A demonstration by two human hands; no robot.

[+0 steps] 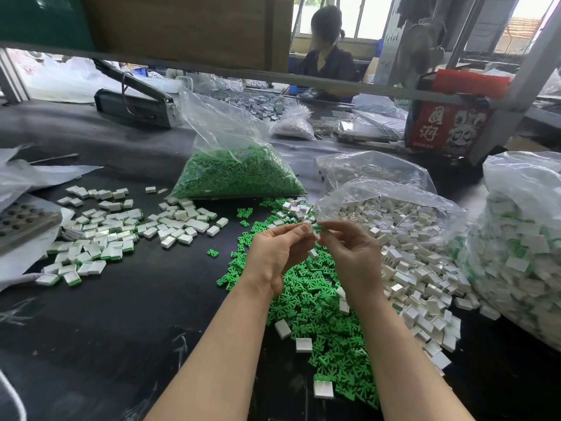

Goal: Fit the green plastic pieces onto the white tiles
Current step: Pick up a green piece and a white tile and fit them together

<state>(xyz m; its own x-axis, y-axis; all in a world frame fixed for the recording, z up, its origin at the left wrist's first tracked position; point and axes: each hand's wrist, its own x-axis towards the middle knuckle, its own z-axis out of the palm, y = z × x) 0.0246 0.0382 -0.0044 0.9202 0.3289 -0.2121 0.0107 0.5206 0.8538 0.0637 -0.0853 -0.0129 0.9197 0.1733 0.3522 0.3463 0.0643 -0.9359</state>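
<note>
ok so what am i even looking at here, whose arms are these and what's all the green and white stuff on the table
There is no machine here. One camera worn on a person's head looks forward and down, so the two bare arms are the wearer's own. The left hand and right hand meet above the dark table, pinching a small white tile and a green piece between the fingertips. Below them lies a pile of loose green pieces, with loose white tiles spilling from a clear bag to the right. On the left lie finished tiles showing green edges. A bag of green pieces lies behind. Another person sits opposite.
</note>
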